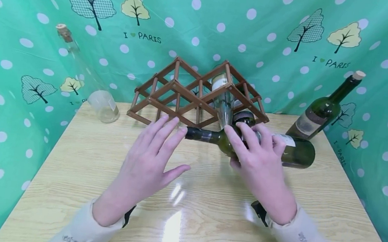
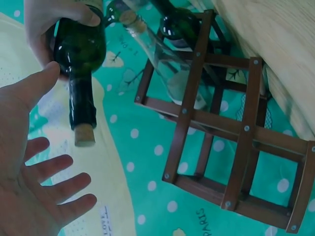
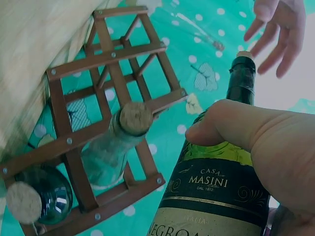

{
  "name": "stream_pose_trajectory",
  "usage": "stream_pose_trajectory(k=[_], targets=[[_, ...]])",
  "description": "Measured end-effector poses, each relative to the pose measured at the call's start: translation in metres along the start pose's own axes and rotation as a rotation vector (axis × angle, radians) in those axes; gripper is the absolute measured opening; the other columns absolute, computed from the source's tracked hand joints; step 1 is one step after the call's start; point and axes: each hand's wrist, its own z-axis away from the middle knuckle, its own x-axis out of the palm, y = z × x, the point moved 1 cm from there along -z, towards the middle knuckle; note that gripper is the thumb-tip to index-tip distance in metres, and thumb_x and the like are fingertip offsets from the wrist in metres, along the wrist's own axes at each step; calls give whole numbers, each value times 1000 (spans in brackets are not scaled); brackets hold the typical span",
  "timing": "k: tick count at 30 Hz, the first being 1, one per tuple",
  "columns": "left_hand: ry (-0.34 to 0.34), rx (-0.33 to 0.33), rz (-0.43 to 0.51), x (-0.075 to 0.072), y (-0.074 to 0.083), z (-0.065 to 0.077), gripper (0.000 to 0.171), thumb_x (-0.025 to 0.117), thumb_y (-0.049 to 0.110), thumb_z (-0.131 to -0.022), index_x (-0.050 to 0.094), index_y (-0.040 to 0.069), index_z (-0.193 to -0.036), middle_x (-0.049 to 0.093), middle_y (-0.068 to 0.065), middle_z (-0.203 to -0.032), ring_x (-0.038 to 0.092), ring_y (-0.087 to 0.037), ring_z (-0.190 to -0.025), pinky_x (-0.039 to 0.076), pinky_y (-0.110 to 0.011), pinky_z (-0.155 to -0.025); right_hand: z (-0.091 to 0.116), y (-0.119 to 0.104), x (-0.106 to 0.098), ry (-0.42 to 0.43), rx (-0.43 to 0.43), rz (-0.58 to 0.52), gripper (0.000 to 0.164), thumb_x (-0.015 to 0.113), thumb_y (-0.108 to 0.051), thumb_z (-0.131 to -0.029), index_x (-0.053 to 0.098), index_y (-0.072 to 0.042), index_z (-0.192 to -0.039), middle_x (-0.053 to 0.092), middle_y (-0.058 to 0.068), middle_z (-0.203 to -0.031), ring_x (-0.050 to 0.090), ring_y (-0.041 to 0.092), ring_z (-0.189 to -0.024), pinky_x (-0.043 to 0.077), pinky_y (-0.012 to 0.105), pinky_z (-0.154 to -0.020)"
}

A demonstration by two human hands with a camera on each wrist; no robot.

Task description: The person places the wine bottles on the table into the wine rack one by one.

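Tabletop [image 1: 213, 209], crosswise bottle [image 1: 298, 152], neck [image 1: 210, 136] leftward

The right hand [image 3: 275, 142] grips a Masini bottle [image 3: 209, 184], its cork [image 3: 244, 54] seemingly clear of the left hand [image 3: 282, 32].

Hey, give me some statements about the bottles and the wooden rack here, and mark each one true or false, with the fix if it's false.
1. The right grip holds a green bottle. True.
2. The held bottle's neck points toward the left grip. True.
3. The left grip is clenched around that neck. False: it is open and holds nothing.
4. The wooden rack contains only dark bottles. False: a clear corked bottle is in it too.
5. A second green bottle stands on the right side of the table, with a cork in its mouth. True.
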Motion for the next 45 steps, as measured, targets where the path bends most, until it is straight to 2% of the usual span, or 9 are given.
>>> stream_pose_trajectory(k=[7, 12, 19, 23, 27, 31, 38, 42, 45], targets=[[-65, 17, -58, 8, 6, 2, 90, 95, 37, -81, 52, 1, -151, 51, -22, -156, 43, -44, -148, 33, -59, -122, 1, -14, 8, -9, -57, 6, 83, 98, -13, -67, 64, -15, -143, 64, 15, -135, 54, 45, -115, 34, 61, -86], [-113, 35, -129, 14, 9, 3, 85, 93, 38, -83, 55, 0, -149, 54, -21, -152, 46, -41, -147, 33, -56, -123, 1, -23, 12, 1, -78, 14, 77, 92, -9, -69, 65, -16, -141, 65, 13, -134, 55, 43, -115, 36, 58, -83], [-154, 57, -201, 23, 14, 6, 70, 88, 31, -89, 60, 0, -145, 61, -18, -146, 55, -37, -139, 39, -53, -120, 0, -32, 14, -6, -91, 20, 73, 90, -10, -72, 65, -18, -140, 64, 11, -133, 55, 42, -116, 37, 57, -83], [-163, 66, -224, 27, 17, 8, 65, 88, 27, -90, 62, 0, -143, 68, -15, -137, 63, -34, -124, 48, -48, -113, 0, -37, 14, -16, -98, 25, 72, 89, -11, -72, 65, -20, -140, 64, 11, -134, 55, 42, -117, 38, 57, -84], [-172, 60, -224, 31, 17, 10, 61, 86, 26, -92, 63, -1, -141, 70, -12, -126, 65, -32, -108, 54, -44, -99, 0, -40, 15, -34, -107, 27, 70, 85, -9, -74, 66, -22, -141, 64, 10, -133, 56, 41, -117, 37, 56, -84], [-200, 36, -215, 34, 17, 12, 54, 81, 24, -97, 62, -1, -141, 70, -11, -120, 64, -32, -102, 55, -44, -92, 1, -43, 16, -41, -117, 38, 67, 83, -7, -76, 67, -22, -140, 64, 9, -131, 57, 39, -115, 37, 55, -83], [-242, 11, -213, 35, 16, 14, 45, 68, 27, -104, 62, 0, -140, 67, -10, -110, 61, -31, -91, 54, -41, -79, 2, -46, 16, -50, -128, 50, 73, 84, -8, -73, 66, -23, -142, 64, 7, -130, 58, 38, -113, 37, 53, -84], [-263, 9, -235, 34, 14, 15, 46, 64, 30, -105, 62, 1, -140, 67, -9, -109, 60, -29, -90, 51, -39, -76, 3, -47, 15, -40, -133, 42, 74, 83, -8, -74, 64, -22, -144, 63, 7, -131, 57, 37, -111, 35, 52, -84], [-247, 16, -228, 34, 12, 16, 46, 66, 31, -104, 62, 0, -139, 67, -9, -109, 60, -29, -89, 51, -38, -74, 2, -47, 15, -25, -139, 43, 75, 83, -10, -75, 62, -20, -146, 64, 7, -133, 58, 36, -112, 35, 52, -84]])
